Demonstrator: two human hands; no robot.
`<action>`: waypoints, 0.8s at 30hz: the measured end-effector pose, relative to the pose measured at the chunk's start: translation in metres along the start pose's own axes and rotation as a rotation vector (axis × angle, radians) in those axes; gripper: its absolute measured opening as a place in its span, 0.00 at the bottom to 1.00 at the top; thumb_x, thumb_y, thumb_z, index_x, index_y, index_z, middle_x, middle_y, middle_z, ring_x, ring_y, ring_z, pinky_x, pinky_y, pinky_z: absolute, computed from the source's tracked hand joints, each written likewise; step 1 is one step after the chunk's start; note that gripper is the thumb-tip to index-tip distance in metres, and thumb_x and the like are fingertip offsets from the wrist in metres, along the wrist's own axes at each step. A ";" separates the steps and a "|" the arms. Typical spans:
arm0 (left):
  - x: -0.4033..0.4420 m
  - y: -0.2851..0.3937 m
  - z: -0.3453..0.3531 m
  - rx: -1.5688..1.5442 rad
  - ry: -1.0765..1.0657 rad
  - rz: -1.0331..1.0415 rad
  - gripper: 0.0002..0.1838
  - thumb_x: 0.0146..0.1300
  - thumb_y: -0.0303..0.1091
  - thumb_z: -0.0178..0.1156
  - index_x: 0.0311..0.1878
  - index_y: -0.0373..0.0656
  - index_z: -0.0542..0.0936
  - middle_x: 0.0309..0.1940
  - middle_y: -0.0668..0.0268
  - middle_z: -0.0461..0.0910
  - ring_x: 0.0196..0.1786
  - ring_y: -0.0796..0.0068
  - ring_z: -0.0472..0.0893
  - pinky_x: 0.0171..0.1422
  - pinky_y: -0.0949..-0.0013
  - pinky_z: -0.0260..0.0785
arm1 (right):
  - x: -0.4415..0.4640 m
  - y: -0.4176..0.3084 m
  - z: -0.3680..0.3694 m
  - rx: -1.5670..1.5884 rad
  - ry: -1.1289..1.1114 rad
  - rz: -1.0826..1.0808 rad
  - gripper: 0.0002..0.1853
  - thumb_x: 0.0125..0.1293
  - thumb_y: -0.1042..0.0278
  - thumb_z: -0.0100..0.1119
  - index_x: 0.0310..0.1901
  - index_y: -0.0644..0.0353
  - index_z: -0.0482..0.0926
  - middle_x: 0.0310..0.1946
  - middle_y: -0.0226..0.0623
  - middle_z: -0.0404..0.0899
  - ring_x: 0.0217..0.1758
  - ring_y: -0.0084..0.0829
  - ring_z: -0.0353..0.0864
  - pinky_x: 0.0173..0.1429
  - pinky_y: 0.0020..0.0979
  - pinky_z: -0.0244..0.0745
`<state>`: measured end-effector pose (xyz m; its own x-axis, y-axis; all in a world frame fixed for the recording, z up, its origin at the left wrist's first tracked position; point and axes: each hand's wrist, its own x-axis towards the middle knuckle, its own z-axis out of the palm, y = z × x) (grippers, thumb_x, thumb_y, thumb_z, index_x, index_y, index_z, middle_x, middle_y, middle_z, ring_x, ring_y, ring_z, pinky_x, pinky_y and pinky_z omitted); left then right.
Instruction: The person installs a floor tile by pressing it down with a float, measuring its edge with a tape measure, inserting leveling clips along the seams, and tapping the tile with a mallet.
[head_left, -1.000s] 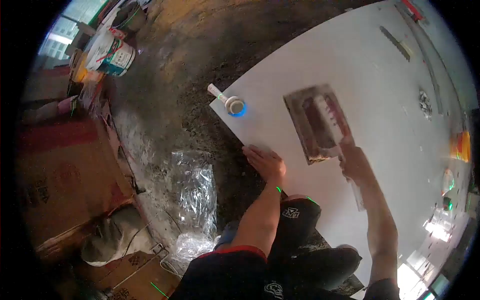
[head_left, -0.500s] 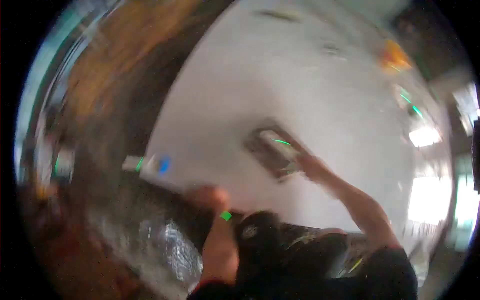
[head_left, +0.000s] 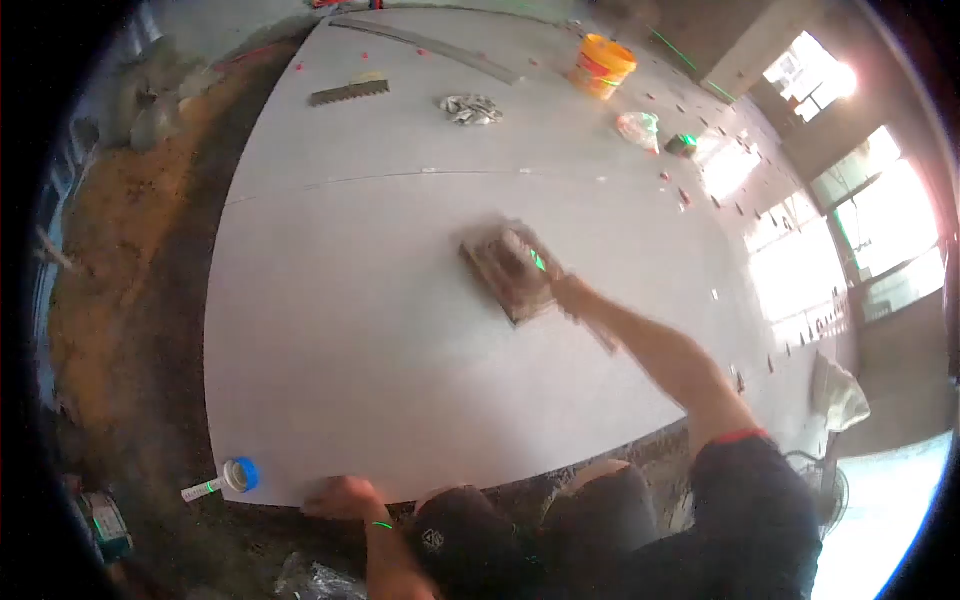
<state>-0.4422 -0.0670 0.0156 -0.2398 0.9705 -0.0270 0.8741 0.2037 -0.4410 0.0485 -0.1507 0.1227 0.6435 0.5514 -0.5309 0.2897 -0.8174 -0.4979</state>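
My right hand is wrapped round the top of a brown rectangular float, which lies flat on a large pale tile; motion blurs both. My left hand rests on the tile's near edge with its fingers stretched to the left and nothing visible in them. Left of that hand, at the tile's corner, sits a round blue-rimmed piece with a white stem poking past the edge. My knees are at the near edge.
Farther back lie a notched trowel, a crumpled cloth and a long straightedge. An orange-yellow bucket stands beyond, with a plastic bag nearby. Small levelling clips dot the tile joints at right. Bare brown ground borders the left.
My view has swung and sharpened, bringing the far floor and windows into sight. The float remains under my right hand on the tile; my left hand stays by the near edge.
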 end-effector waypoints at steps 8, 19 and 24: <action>0.002 0.007 0.023 -0.106 0.149 -0.028 0.27 0.64 0.44 0.52 0.57 0.31 0.71 0.66 0.38 0.58 0.70 0.35 0.54 0.73 0.38 0.44 | -0.104 -0.008 -0.103 0.166 0.618 -0.253 0.35 0.73 0.39 0.33 0.33 0.70 0.71 0.18 0.46 0.63 0.24 0.32 0.60 0.35 0.41 0.68; -0.006 0.004 0.024 -0.144 0.208 0.064 0.28 0.64 0.45 0.52 0.59 0.30 0.68 0.66 0.38 0.57 0.71 0.35 0.53 0.73 0.39 0.43 | -0.107 0.019 -0.124 0.240 0.214 0.132 0.34 0.70 0.37 0.36 0.28 0.66 0.73 0.16 0.33 0.68 0.17 0.29 0.65 0.24 0.37 0.66; 0.000 0.009 0.024 -0.157 0.248 0.122 0.29 0.64 0.45 0.51 0.59 0.29 0.67 0.66 0.38 0.56 0.71 0.35 0.52 0.73 0.39 0.43 | -0.223 0.095 -0.053 0.272 0.615 -0.039 0.30 0.72 0.44 0.40 0.44 0.69 0.76 0.24 0.46 0.76 0.32 0.39 0.78 0.42 0.41 0.73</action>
<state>-0.4443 -0.0683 -0.0103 -0.0355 0.9870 0.1567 0.9492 0.0823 -0.3037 -0.0292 -0.3603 0.2302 0.9458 0.3189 -0.0619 0.1841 -0.6833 -0.7065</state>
